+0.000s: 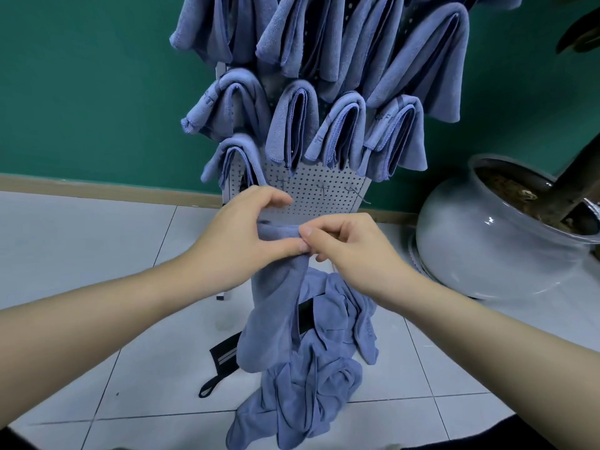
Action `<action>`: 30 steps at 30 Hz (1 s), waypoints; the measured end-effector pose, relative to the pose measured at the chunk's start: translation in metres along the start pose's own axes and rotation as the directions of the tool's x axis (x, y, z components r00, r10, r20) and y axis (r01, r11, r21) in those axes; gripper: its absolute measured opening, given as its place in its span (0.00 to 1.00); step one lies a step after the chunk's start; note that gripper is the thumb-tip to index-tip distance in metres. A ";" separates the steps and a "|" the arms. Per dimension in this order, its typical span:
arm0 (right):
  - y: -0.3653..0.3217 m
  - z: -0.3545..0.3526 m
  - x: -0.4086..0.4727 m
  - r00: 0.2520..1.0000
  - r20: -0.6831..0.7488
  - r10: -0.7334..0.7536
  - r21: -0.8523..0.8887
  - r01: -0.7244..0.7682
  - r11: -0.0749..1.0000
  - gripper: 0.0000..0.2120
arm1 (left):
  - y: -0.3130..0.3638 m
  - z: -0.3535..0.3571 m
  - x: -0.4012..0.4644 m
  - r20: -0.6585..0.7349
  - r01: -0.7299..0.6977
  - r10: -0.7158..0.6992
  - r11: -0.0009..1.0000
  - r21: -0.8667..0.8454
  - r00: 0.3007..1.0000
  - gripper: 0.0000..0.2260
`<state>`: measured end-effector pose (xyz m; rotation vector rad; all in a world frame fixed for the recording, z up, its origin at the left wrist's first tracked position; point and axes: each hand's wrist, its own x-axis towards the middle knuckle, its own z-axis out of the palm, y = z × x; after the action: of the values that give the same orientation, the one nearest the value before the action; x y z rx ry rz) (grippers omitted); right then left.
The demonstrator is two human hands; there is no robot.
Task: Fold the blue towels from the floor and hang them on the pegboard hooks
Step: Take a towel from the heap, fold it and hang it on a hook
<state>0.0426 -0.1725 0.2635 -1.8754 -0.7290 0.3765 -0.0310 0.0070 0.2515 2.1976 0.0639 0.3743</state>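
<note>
Blue cloth filled the middle of the view. Left hand came in from the lower left, thumb and fingers curled round the top edge of a held towel, pinching it near the corner. Right hand met it from the lower right, fingertips pinching the same edge, the two hands touching at the thumbs. Held towel hung straight down from the grip, lower end draping onto the heap.

Pile of loose towels lay crumpled on the white tiled floor, directly beneath the hands. A black strap with pale stripes and a loop lay on the tiles just left of the pile, partly under it; another dark strip showed among the folds.

Behind the hands stood a white pegboard, upright against a green wall. Folded towels hung over its hooks in rows, covering the upper part. Lowest row held one folded towel at the left; to its right bare metal hooks stuck out of the board, just above the hands.

Far right: a round white plant pot on the floor, soil and a dark trunk inside, well apart from the pile.
</note>
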 end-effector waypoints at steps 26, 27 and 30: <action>0.009 -0.027 0.008 0.894 -0.297 -0.336 -0.271 0.259 0.927 0.14 | 0.002 -0.038 0.006 0.359 -0.008 -0.017 0.998 0.066 0.933 0.12; 0.007 -0.030 0.008 0.905 -0.310 -0.292 -0.220 0.231 0.948 0.15 | 0.000 -0.040 0.008 0.289 0.009 -0.013 1.000 0.013 0.957 0.13; 0.002 -0.036 0.010 0.957 -0.272 -0.105 0.021 0.115 0.993 0.10 | -0.003 -0.036 0.008 0.137 0.053 -0.027 0.981 -0.186 0.990 0.11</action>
<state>0.0711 -0.1923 0.2772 -1.7977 -0.6321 0.0586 -0.0332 0.0378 0.2715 2.0237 -0.0009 0.2004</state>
